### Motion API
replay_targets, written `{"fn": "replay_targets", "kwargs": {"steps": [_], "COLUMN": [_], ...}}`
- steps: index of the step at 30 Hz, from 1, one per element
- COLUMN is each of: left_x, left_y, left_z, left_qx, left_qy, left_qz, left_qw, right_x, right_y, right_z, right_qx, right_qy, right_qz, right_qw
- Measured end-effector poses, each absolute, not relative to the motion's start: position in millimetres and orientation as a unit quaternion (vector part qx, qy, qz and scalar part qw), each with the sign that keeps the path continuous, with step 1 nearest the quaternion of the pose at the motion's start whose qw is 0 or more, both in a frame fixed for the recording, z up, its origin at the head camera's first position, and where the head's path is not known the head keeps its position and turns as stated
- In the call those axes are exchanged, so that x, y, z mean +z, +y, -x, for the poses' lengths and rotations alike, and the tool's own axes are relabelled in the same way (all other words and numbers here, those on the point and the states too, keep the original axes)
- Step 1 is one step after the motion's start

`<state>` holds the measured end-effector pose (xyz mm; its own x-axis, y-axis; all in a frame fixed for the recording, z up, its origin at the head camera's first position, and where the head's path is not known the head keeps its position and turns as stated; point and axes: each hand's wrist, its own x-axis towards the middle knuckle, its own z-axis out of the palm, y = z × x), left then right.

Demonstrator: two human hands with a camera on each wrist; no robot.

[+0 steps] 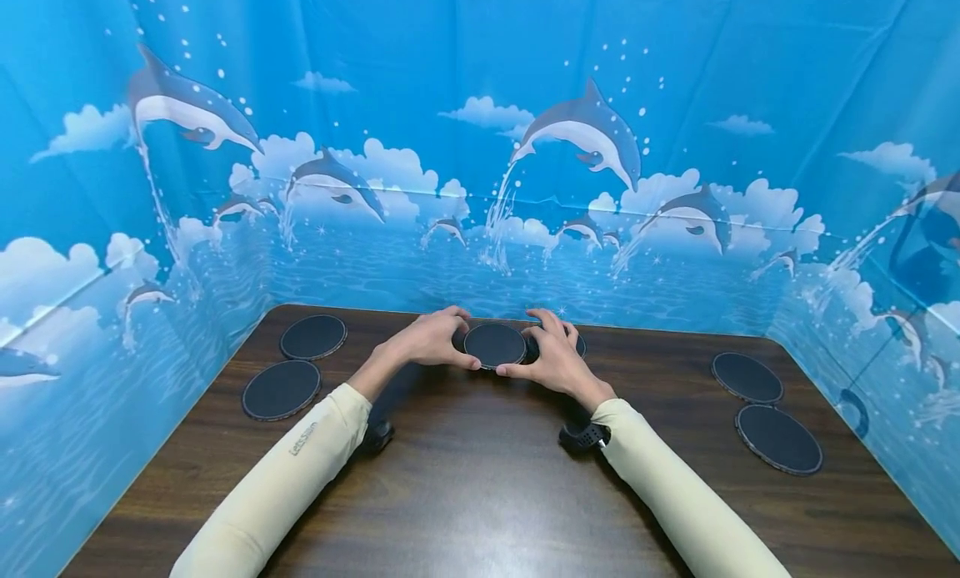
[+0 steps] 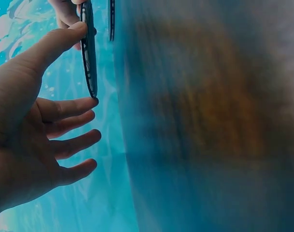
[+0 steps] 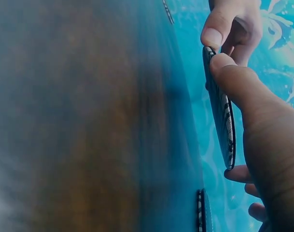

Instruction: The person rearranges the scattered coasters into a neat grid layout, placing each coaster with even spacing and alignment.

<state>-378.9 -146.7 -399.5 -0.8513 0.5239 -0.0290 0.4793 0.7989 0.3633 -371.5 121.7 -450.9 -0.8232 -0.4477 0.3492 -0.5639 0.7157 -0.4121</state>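
Observation:
Both hands hold one round black coaster (image 1: 495, 346) at the far side of the table, its face toward the head camera. My left hand (image 1: 433, 338) pinches its left edge, thumb low and fingers above. On the opposite side, my right hand (image 1: 557, 357) grips the edge with thumb and fingertips. Edge-on in the left wrist view, the coaster (image 2: 89, 58) shows a patterned rim between thumb and index finger, with the other fingers spread. In the right wrist view the coaster (image 3: 220, 111) lies between both thumbs and the right fingertips. Another coaster (image 1: 581, 346) shows partly behind my right hand.
Two coasters lie at the left, a far one (image 1: 313, 337) and a nearer one (image 1: 281, 389). Two more, one farther (image 1: 747, 377) and one nearer (image 1: 779, 439), lie at the right. A dolphin-print curtain (image 1: 420, 261) borders the brown table (image 1: 480, 478).

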Motion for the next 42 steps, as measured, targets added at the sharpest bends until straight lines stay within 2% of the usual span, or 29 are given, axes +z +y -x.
{"fn": "replay_targets", "kwargs": {"steps": [8, 28, 34, 42], "left_x": [-391.2, -398.9, -406.1, -406.5], "left_y": [-149.2, -155.0, -152.3, -149.5], "left_z": [363.6, 316.9, 305.1, 297.2], "left_qx": [0.154, 0.115, 0.118, 0.100], "left_qy": [0.948, 0.949, 0.944, 0.945], "left_qz": [-0.275, -0.290, -0.304, -0.306], "left_qw": [0.048, 0.050, 0.055, 0.055], "right_x": [-443.8, -445.1, -449.8, -450.0], "right_y": [120.5, 113.8, 116.4, 114.5], "right_z": [355.7, 306.5, 293.0, 287.8], "right_qx": [0.238, 0.218, 0.209, 0.200], "right_qy": [-0.919, -0.927, -0.933, -0.934], "right_qz": [-0.285, -0.285, -0.279, -0.287], "right_qw": [0.132, 0.113, 0.092, 0.079]}}
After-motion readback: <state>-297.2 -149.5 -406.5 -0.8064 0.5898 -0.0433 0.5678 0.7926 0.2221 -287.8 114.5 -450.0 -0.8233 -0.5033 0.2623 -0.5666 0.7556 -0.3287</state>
